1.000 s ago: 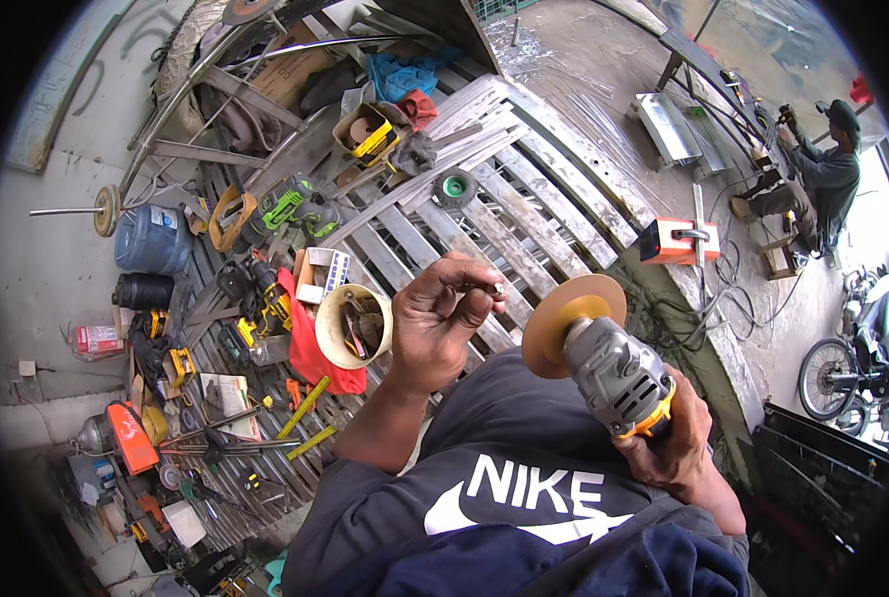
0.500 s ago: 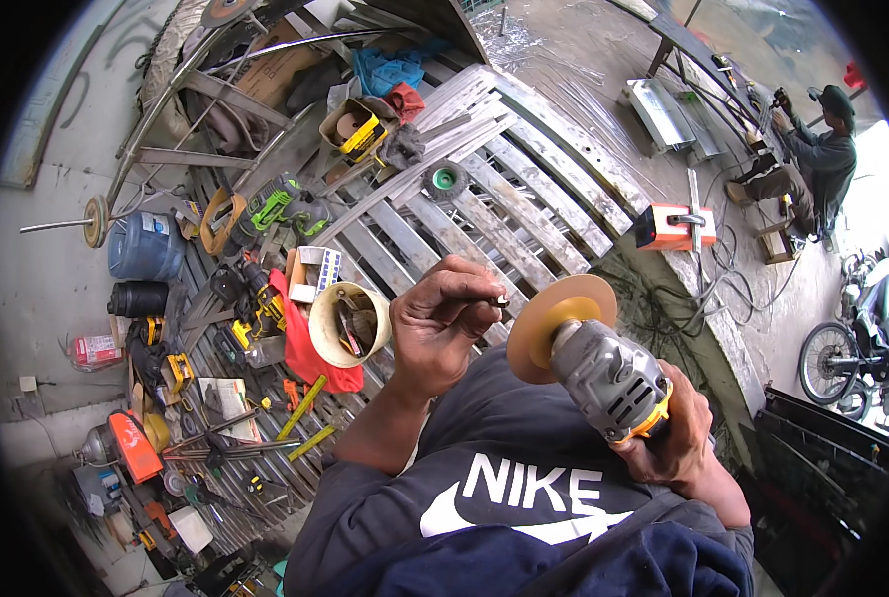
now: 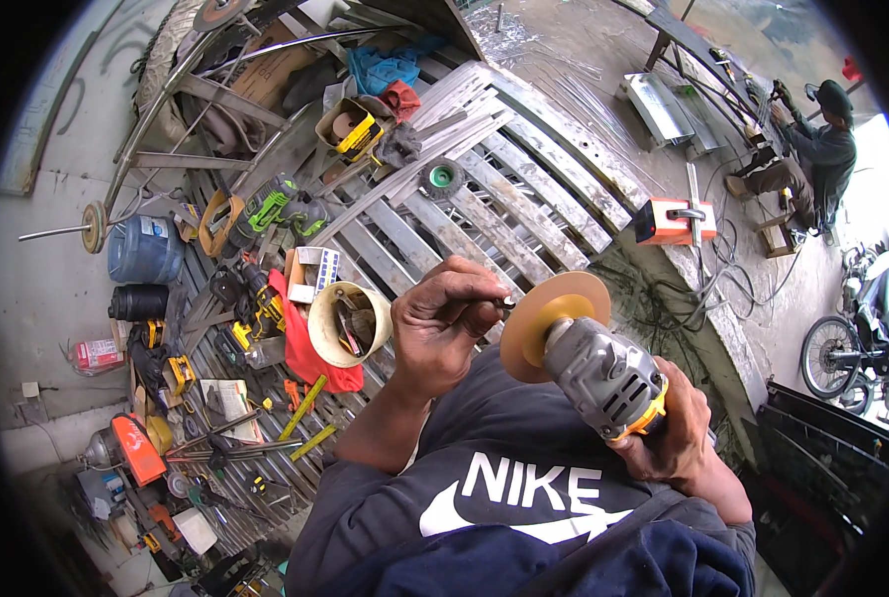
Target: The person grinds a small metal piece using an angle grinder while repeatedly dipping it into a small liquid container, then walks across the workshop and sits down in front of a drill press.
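Note:
My right hand [image 3: 685,438] is wrapped round the body of an angle grinder [image 3: 606,378], grey with yellow parts, in front of my chest. A tan, round disc [image 3: 561,316] sits on the grinder's head, tilted on edge. My left hand [image 3: 442,328] pinches a small dark piece with a bright metal tip [image 3: 507,302] between thumb and fingers. That tip is at the disc's left edge; whether they touch I cannot tell. Just left of my left hand stands a cream bucket [image 3: 349,325] with tools in it.
Ahead lies a slatted metal bench [image 3: 484,204] with a green-centred wheel [image 3: 442,178]. Drills [image 3: 268,206], a red cloth [image 3: 315,363] and loose tools crowd the left. An orange-and-white machine [image 3: 675,221] with cables is at right. A co-worker [image 3: 812,159] sits at far right.
The grinder and its disc have shifted slightly left, closer to the small piece in my left hand. My left hand has barely moved.

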Demonstrator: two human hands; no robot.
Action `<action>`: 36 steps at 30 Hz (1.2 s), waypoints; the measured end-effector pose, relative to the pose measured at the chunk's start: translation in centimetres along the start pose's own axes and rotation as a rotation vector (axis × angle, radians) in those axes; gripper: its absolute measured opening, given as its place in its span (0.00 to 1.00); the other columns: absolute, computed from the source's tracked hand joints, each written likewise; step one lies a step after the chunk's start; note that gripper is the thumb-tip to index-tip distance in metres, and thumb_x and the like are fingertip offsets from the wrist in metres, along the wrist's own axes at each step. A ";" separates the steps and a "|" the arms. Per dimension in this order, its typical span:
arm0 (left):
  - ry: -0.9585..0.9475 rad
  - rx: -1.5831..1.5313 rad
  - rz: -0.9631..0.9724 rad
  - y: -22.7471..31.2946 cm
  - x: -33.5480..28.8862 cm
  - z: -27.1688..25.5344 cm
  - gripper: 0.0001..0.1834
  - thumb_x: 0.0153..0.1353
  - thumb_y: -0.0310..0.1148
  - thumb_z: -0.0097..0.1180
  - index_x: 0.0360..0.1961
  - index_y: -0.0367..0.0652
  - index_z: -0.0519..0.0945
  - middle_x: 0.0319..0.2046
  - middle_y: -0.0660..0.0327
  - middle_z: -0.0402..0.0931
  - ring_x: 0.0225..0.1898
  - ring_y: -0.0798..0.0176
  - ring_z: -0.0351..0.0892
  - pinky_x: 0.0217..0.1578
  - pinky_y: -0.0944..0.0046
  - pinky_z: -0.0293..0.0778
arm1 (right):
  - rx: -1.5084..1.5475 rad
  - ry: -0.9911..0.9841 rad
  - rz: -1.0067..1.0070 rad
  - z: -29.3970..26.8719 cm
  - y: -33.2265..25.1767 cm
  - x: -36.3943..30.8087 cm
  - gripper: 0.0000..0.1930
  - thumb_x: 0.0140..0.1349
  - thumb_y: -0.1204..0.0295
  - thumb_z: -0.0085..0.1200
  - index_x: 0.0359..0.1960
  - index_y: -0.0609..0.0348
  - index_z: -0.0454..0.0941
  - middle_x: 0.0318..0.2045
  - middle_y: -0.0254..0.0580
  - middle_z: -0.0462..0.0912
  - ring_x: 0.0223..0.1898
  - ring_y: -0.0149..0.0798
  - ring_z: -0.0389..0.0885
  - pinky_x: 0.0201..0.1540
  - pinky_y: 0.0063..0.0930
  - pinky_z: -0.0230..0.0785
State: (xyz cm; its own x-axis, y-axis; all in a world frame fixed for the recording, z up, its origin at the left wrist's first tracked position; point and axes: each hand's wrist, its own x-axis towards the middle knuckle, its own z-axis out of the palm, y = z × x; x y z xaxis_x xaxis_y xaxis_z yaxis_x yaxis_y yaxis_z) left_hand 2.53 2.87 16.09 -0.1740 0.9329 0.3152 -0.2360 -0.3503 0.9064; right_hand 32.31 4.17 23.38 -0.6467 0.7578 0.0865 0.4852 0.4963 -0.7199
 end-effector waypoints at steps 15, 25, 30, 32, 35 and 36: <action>-0.020 0.050 -0.006 1.1 0.3 0.3 0.10 0.64 0.12 0.57 0.43 0.33 0.83 0.42 0.57 0.78 0.44 0.69 0.80 0.46 0.71 0.77 | -0.014 -0.020 0.022 -0.1 0.0 0.0 0.43 0.53 0.50 0.73 0.59 0.71 0.69 0.41 0.57 0.80 0.40 0.56 0.85 0.42 0.43 0.78; -0.026 0.059 -0.021 1.3 0.4 0.3 0.09 0.64 0.12 0.57 0.43 0.33 0.83 0.42 0.57 0.78 0.43 0.70 0.80 0.46 0.70 0.77 | -0.025 -0.019 -0.026 -0.1 0.2 0.1 0.43 0.53 0.49 0.73 0.59 0.72 0.68 0.41 0.57 0.80 0.40 0.57 0.84 0.42 0.43 0.78; -0.031 0.066 -0.009 1.3 0.5 0.3 0.09 0.64 0.13 0.58 0.43 0.33 0.83 0.42 0.57 0.78 0.43 0.70 0.80 0.45 0.71 0.76 | -0.007 -0.020 -0.013 -0.1 0.1 0.1 0.43 0.53 0.50 0.73 0.59 0.73 0.68 0.40 0.58 0.81 0.39 0.57 0.85 0.42 0.43 0.78; -0.032 0.065 -0.007 1.5 0.5 0.4 0.09 0.64 0.13 0.58 0.43 0.33 0.83 0.42 0.57 0.78 0.43 0.70 0.79 0.45 0.71 0.76 | -0.005 -0.022 -0.013 -0.2 0.1 0.1 0.43 0.54 0.50 0.73 0.59 0.73 0.68 0.40 0.58 0.81 0.39 0.57 0.85 0.42 0.43 0.78; -0.033 0.049 -0.016 1.4 0.5 0.4 0.08 0.64 0.13 0.58 0.43 0.33 0.83 0.41 0.57 0.78 0.43 0.70 0.79 0.45 0.71 0.76 | 0.002 -0.008 -0.002 -0.1 0.1 0.1 0.43 0.53 0.50 0.73 0.59 0.72 0.69 0.40 0.58 0.81 0.39 0.57 0.85 0.42 0.43 0.78; -0.029 0.041 -0.027 1.4 0.5 0.4 0.09 0.64 0.13 0.58 0.43 0.33 0.83 0.41 0.57 0.78 0.42 0.70 0.79 0.45 0.71 0.76 | 0.003 -0.007 0.000 -0.1 0.2 0.0 0.43 0.53 0.50 0.73 0.59 0.72 0.69 0.40 0.58 0.81 0.39 0.57 0.85 0.42 0.43 0.78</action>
State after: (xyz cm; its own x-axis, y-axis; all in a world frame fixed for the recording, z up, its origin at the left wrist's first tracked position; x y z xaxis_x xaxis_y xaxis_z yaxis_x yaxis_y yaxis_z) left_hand 2.50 2.84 17.62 -0.1398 0.9442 0.2982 -0.2010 -0.3219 0.9252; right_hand 32.40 4.30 23.30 -0.6511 0.7546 0.0815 0.4833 0.4950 -0.7221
